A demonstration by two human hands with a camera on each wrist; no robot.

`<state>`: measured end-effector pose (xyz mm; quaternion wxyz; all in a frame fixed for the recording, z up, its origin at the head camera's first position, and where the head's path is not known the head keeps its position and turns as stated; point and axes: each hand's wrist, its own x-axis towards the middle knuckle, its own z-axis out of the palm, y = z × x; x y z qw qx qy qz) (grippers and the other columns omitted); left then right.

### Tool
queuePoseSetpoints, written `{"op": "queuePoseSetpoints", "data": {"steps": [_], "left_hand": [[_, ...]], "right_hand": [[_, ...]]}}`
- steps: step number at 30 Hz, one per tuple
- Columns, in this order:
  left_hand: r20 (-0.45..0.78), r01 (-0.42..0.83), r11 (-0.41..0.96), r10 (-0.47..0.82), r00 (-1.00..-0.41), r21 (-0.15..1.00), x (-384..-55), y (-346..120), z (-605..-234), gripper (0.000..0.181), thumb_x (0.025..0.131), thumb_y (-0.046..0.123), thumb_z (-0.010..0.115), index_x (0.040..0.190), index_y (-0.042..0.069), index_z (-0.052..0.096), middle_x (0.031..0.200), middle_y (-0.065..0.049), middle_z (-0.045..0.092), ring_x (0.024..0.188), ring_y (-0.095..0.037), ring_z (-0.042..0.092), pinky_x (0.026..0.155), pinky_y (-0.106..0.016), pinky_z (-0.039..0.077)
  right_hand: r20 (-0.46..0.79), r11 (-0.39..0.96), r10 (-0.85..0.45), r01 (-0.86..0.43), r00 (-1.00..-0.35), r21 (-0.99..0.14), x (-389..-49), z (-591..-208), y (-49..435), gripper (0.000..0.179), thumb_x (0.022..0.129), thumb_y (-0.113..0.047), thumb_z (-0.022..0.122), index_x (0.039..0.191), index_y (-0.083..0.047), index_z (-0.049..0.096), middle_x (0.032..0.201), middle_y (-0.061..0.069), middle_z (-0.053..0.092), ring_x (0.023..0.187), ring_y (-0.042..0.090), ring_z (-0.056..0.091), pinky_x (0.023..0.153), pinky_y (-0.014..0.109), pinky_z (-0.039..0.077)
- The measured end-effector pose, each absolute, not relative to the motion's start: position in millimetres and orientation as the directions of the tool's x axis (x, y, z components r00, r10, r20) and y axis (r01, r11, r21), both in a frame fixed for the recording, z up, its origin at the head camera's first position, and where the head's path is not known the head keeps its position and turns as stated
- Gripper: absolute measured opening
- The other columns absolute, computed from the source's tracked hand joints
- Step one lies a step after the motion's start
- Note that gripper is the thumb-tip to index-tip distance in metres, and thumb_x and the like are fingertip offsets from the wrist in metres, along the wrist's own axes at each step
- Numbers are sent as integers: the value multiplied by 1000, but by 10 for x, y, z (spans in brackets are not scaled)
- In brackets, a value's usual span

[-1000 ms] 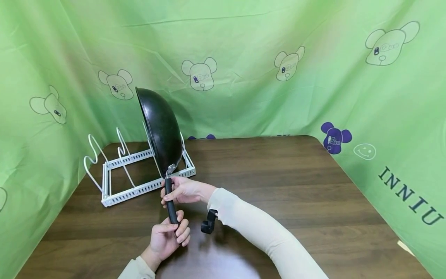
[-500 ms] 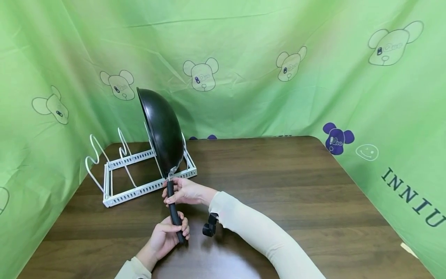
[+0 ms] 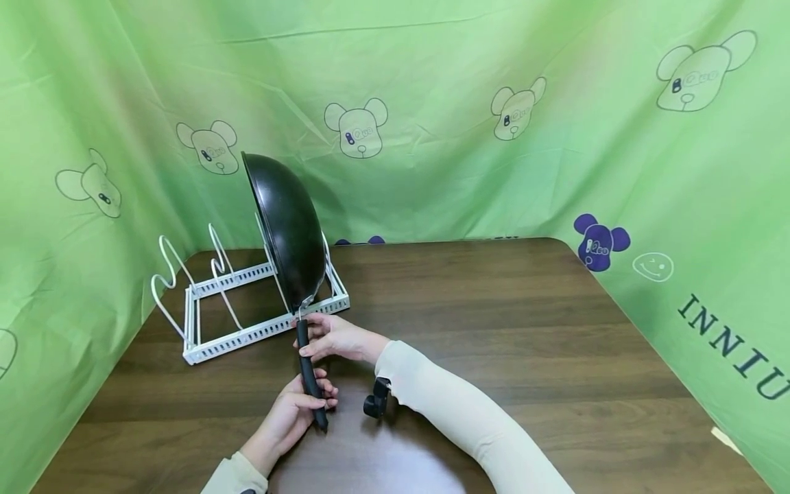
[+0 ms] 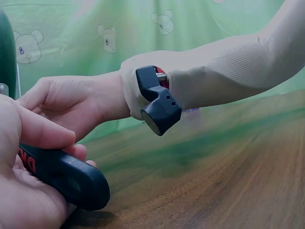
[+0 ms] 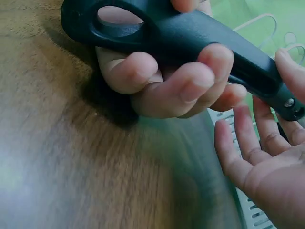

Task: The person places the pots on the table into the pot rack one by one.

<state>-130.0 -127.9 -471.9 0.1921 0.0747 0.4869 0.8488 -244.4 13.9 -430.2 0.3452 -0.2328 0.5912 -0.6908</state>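
A black wok [image 3: 290, 226] stands on edge in the right-hand part of a white wire rack [image 3: 247, 336], its rounded bottom facing right. Its black handle [image 3: 310, 377] points toward me, low over the table. My left hand [image 3: 286, 418] holds the handle near its free end, thumb on top and fingers underneath; the holed tip pokes out past it in the left wrist view. Closer to the pan, my right hand [image 3: 339, 339] holds the handle between thumb and fingers. In the right wrist view several right-hand fingers [image 5: 238, 162] spread loosely below the handle.
Two white wire dividers [image 3: 222, 267] rise from the rack's left part. A green cloth [image 3: 432, 171] with bear prints hangs behind and beside the brown wooden table [image 3: 494, 329]. A black camera mount [image 3: 376, 398] hangs from the right wrist.
The left fingers have loosened from a fuller wrap, and more of the handle's end shows. The handle tip sits slightly lower. The wok and rack look unmoved, apart from a slight camera shift.
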Motion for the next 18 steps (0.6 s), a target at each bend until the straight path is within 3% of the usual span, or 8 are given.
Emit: {"op": "queuePoseSetpoints", "data": {"steps": [5,9,14,18], "left_hand": [[-95,-231,-412,325,-941,881,-1303,-1261,-4693,42,81,-18,47,116,2,40,94,1,63,93,-14,63,86,-31,54],[-91,-189,-413,244,-965,891,-1292,-1200,-4688,48,77,-20,48,119,1,38,97,-1,62,94,-14,62,83,-31,54],[-86,-104,-370,64,-994,923,-1260,-1125,-4683,65,74,-21,52,128,-2,23,107,-7,54,93,-13,63,77,-27,54],[-72,-57,-296,-43,-996,954,-1228,-1118,-4644,75,75,-19,55,134,0,13,116,-13,48,93,-9,61,79,-23,50]], "right_hand": [[-82,-14,-695,128,-714,-992,-2470,-4298,290,51,92,9,57,140,10,41,102,5,66,85,12,63,78,34,56],[-60,6,-658,74,-751,-997,-2489,-4312,519,47,95,4,58,139,12,43,101,2,66,95,22,64,79,35,56],[-37,6,-603,41,-797,-999,-2453,-4343,848,46,95,3,58,137,14,42,107,9,67,102,32,63,80,35,56],[-24,1,-564,29,-825,-1000,-2426,-4362,1103,45,95,2,58,136,13,43,106,7,66,100,30,63,79,32,56]]}}
